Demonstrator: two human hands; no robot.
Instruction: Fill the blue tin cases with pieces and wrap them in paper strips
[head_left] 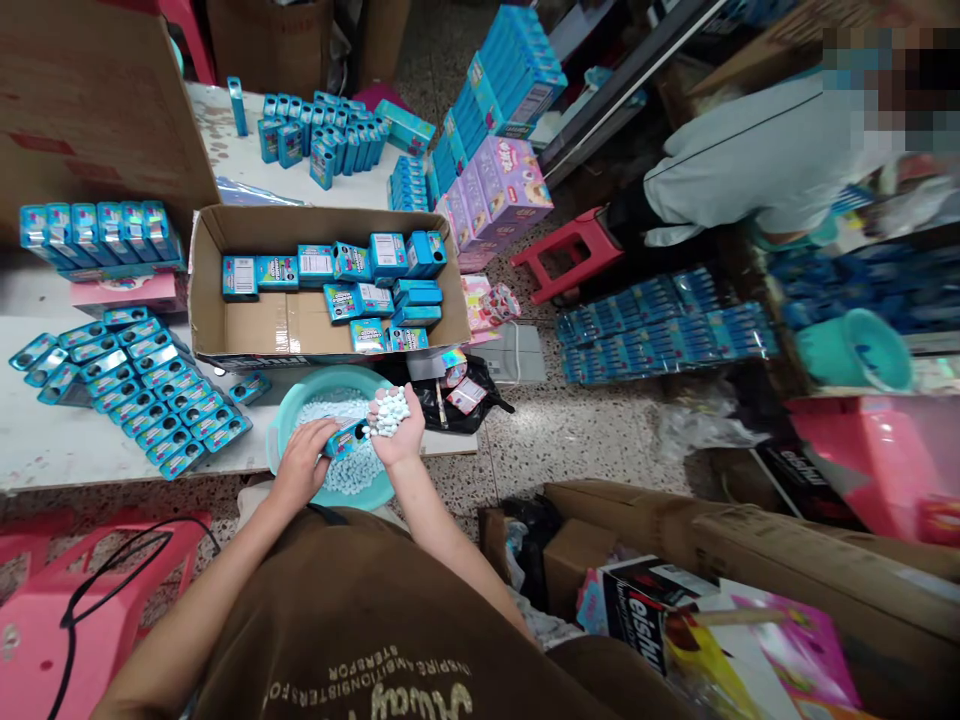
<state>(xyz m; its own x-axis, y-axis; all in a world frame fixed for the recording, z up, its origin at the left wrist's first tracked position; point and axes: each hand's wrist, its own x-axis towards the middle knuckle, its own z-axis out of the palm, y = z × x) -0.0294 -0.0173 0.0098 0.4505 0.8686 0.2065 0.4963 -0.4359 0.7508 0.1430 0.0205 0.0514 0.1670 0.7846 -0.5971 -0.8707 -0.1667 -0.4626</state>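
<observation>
My left hand (301, 462) grips a small blue box (343, 440), tilted so its dark round opening faces right. Cupped palm up beside that opening, my right hand (405, 436) holds a heap of pale blue candies (390, 410). Both hands are over a turquoise basin (282, 410), which contains many more of the same pale candies (349, 472). Just beyond the basin is an open cardboard carton (259, 325) with several blue boxes (346, 303) inside. To the left, rows of blue boxes with round openings (150, 385) stand on the white table (45, 470).
More blue boxes (330, 130) stand at the back, near stacked purple boxes (495, 195). Rightward are a red stool (566, 255), wrapped blue packs (660, 325) on the floor and a co-worker in grey (750, 150). Pink stools (97, 610) are at lower left; cardboard (750, 570) is at lower right.
</observation>
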